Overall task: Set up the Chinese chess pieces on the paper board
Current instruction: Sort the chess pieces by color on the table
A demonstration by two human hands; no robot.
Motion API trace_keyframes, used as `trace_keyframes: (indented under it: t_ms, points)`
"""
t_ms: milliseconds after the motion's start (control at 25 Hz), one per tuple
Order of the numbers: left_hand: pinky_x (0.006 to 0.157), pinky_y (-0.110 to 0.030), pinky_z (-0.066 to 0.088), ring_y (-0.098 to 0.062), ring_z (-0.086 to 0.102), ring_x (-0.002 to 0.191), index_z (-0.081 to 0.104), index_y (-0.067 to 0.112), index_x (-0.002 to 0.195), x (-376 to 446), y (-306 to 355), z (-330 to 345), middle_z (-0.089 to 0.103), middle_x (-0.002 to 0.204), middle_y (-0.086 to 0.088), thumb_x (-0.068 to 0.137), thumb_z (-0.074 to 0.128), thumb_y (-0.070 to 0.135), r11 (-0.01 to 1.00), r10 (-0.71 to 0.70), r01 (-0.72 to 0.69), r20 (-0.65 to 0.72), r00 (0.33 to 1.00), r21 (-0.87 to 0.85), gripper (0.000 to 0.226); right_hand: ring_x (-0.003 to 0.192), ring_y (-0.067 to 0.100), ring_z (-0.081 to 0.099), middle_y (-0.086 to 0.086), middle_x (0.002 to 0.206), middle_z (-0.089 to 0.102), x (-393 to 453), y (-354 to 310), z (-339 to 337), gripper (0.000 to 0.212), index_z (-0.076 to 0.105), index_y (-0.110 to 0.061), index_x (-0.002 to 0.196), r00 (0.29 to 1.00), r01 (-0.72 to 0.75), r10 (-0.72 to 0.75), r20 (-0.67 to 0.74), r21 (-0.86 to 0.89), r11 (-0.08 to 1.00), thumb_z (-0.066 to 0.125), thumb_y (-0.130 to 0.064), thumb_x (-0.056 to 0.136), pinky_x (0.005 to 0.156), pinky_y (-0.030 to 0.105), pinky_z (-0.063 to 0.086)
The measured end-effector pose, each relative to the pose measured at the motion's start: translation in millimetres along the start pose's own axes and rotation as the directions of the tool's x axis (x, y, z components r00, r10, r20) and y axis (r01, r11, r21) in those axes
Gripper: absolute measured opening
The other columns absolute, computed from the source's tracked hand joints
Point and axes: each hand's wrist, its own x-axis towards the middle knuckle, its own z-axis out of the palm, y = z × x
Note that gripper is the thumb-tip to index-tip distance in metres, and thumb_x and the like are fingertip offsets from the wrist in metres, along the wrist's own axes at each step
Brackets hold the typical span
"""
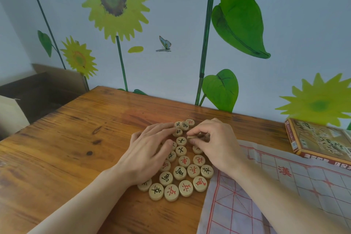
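Note:
Several round wooden chess pieces with red or black characters lie in a tight cluster on the wooden table. My left hand lies flat over the left side of the cluster, fingers straight, tips touching pieces near the top. My right hand hovers over the right side and pinches one wooden piece between thumb and forefinger, lifted on edge. The white paper board with red grid lines lies to the right of the cluster, partly under my right forearm, with no pieces on it.
The chess set's box rests at the table's right edge, beyond the paper board. An open cardboard box stands off the table's far left corner. A wall with painted sunflowers runs along the back edge.

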Motion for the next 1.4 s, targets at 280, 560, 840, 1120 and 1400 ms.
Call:
trace_keyframes:
  t_ms: [280,560,840,1120,1400]
  points:
    - [0.096,-0.041,0.052,0.003,0.059,0.111,0.075,0.029,0.106,-1.5,-2.5,3.2,0.064,0.113,0.026,0.100,0.036,0.042,0.998,0.022,-0.031,-0.172,0.985,-0.052,0.041,0.088,-0.001,0.066,-0.018,0.092,0.072,-4.7,-4.4,0.3,0.017,0.082,-0.031,0.093,0.998,0.046,-0.046,0.031,0.016,0.999,0.077,-0.017,0.085,0.081,0.022,0.054]
    - [0.124,-0.043,0.016,0.006,0.015,0.152,0.038,0.037,0.155,2.0,10.3,-4.3,0.031,0.162,0.024,0.097,0.019,0.056,0.996,0.067,-0.069,0.023,0.997,0.063,0.064,0.080,-0.003,0.061,-0.015,0.090,0.071,1.2,-2.5,-6.3,0.026,0.076,-0.024,0.090,0.969,-0.067,0.074,-0.235,0.040,0.997,0.064,-0.001,0.088,0.077,0.020,0.048]
    - [0.126,-0.053,0.008,0.002,-0.002,0.155,0.019,0.033,0.161,12.9,15.4,4.1,0.010,0.169,0.021,0.099,0.015,0.060,0.978,0.037,-0.077,0.201,0.979,0.193,0.068,0.088,0.006,0.061,-0.011,0.092,0.068,2.6,13.8,-7.9,0.040,0.070,-0.025,0.088,0.908,-0.366,0.367,-0.200,0.046,0.930,0.051,0.010,0.084,0.071,0.012,0.040]
    - [0.119,-0.046,0.034,-0.001,0.034,0.146,0.042,0.029,0.153,9.6,16.9,-1.1,0.041,0.159,0.017,0.105,0.025,0.048,0.992,0.103,-0.105,0.026,0.994,0.063,0.054,0.121,0.009,0.039,-0.025,0.123,0.062,2.4,12.2,1.2,0.031,0.067,-0.039,0.125,0.991,-0.110,0.127,0.041,-0.289,0.951,0.052,-0.024,0.102,0.088,0.036,0.029]
    - [0.089,-0.027,0.052,0.001,0.063,0.105,0.072,0.023,0.115,9.0,3.2,-1.6,0.069,0.110,0.017,0.102,0.033,0.031,0.970,-0.031,-0.035,-0.264,0.964,-0.242,0.042,0.120,0.011,0.038,-0.019,0.112,0.056,3.7,10.8,-0.9,0.030,0.066,-0.037,0.129,0.983,-0.122,0.153,0.101,-0.264,0.957,0.047,-0.037,0.105,0.092,0.038,0.033]
